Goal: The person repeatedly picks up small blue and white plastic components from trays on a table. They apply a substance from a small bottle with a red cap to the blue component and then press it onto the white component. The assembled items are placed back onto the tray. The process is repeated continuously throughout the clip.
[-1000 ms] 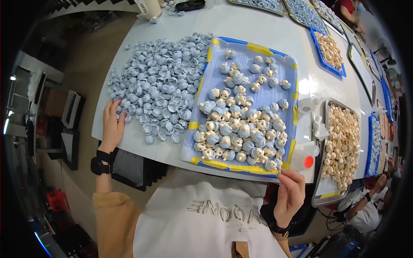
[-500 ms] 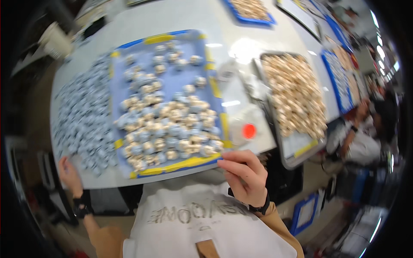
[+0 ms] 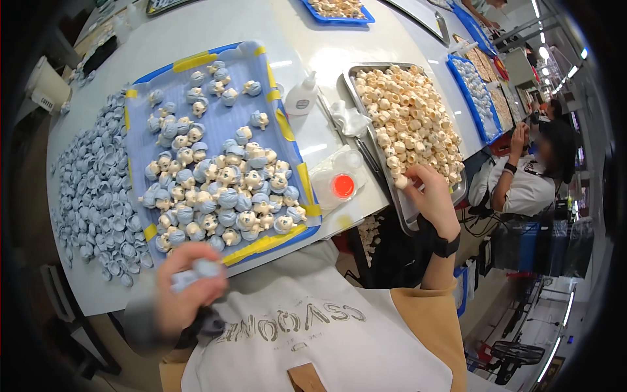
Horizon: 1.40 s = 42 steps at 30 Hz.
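Note:
My left hand [image 3: 185, 285], blurred by motion, is closed around light-blue hair pieces [image 3: 205, 268] by the near left corner of the blue tray [image 3: 196, 59]. How many pieces it holds I cannot tell. On that tray, edged with yellow tape, lie many small doll heads [image 3: 245, 220] with blue hair. My right hand [image 3: 431, 196] pinches a cream doll-head piece [image 3: 401, 182] between thumb and fingers, at the near left side of a metal tray [image 3: 408, 225]. That tray is heaped with hollow cream doll-head pieces [image 3: 411, 117].
Loose blue hair pieces [image 3: 98, 189] form a pile left of the blue tray. Between the trays stand a squeeze bottle [image 3: 302, 97], a crumpled white tissue [image 3: 349, 119] and a jar with a red top [image 3: 343, 187]. A co-worker [image 3: 526, 176] sits at the right.
My left hand has come from the table's left edge to the tray's near corner, now with blue pieces. My right hand has moved right to the metal tray and grasped a cream piece.

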### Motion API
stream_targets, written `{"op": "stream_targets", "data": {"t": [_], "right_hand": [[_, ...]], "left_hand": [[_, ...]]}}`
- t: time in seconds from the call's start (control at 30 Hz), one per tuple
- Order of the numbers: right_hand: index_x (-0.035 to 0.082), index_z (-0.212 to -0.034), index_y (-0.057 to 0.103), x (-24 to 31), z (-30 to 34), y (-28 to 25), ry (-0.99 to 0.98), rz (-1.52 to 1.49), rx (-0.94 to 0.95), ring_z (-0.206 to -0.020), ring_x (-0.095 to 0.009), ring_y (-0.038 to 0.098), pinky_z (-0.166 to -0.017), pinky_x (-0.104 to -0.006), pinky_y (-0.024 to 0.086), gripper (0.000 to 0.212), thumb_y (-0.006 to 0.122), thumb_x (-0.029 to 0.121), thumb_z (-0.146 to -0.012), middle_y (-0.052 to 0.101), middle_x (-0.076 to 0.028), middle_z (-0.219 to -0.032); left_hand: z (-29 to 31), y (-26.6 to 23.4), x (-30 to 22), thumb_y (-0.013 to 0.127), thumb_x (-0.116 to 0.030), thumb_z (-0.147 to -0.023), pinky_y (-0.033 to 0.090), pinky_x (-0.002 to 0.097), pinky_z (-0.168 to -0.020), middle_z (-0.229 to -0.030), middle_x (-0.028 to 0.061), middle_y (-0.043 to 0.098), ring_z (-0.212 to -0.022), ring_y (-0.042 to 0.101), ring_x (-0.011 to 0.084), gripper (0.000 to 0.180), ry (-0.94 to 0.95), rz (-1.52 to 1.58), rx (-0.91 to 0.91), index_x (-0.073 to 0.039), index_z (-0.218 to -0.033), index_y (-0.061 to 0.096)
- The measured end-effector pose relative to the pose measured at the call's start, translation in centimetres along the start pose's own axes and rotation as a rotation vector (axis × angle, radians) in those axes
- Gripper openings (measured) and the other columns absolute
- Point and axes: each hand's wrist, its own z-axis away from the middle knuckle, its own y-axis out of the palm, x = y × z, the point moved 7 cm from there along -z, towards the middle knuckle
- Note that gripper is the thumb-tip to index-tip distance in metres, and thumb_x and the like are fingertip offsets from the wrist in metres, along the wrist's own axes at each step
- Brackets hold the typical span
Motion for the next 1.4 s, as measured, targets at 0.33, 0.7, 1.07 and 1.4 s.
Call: {"op": "stream_targets", "data": {"t": [0.33, 0.7, 1.07, 1.4], "right_hand": [[0.001, -0.089, 0.06, 15.7, 7.3, -2.8, -0.504, -0.566, -0.479, -0.059, -0.017, 0.055, -0.054, -0.0274, 0.044, 0.024, 0.068, -0.002, -0.066, 0.057, -0.008, -0.071], [0.0, -0.097, 0.064, 22.1, 4.7, 4.4, -0.633, -0.768, 0.024, -0.059, -0.013, 0.057, -0.047, -0.0217, 0.042, 0.038, 0.075, -0.004, -0.061, 0.061, -0.007, -0.076], [0.0, -0.09, 0.062, 15.0, 3.4, -3.2, -0.239, -0.309, -0.54, -0.064, -0.018, 0.056, -0.058, -0.0271, 0.047, 0.027, 0.066, -0.006, -0.064, 0.058, -0.011, -0.083], [0.002, -0.091, 0.06, 15.8, 0.6, -0.3, -0.417, -0.17, -0.14, -0.064, -0.018, 0.057, -0.055, -0.0278, 0.047, 0.022, 0.066, -0.002, -0.069, 0.057, -0.009, -0.079]], "left_hand": [[-2.3, 4.5, 2.7, 0.049, -0.024, -0.092, 0.032, 0.0183, -0.049, -0.073, 0.0021, 0.056, -0.059, 0.045, 0.0036, 0.025, -0.137, 0.026, 0.389, -0.003, -0.099, 0.061], [-1.3, 3.7, 2.8, 0.042, -0.023, -0.093, 0.035, 0.0178, -0.049, -0.08, 0.003, 0.057, -0.061, 0.045, 0.0044, 0.032, -0.188, 0.102, 0.233, 0.0, -0.112, 0.056], [-1.6, 3.4, 1.9, 0.047, -0.021, -0.091, 0.041, 0.0191, -0.054, -0.102, 0.0186, 0.062, -0.064, 0.049, 0.0063, 0.033, 0.053, 0.179, 0.228, 0.002, -0.114, 0.049], [-1.3, 3.0, 2.2, 0.058, -0.019, -0.086, 0.044, 0.0217, -0.066, -0.089, 0.0119, 0.061, -0.075, 0.055, 0.0102, 0.033, 0.076, 0.131, 0.232, -0.001, -0.111, 0.046]]}}
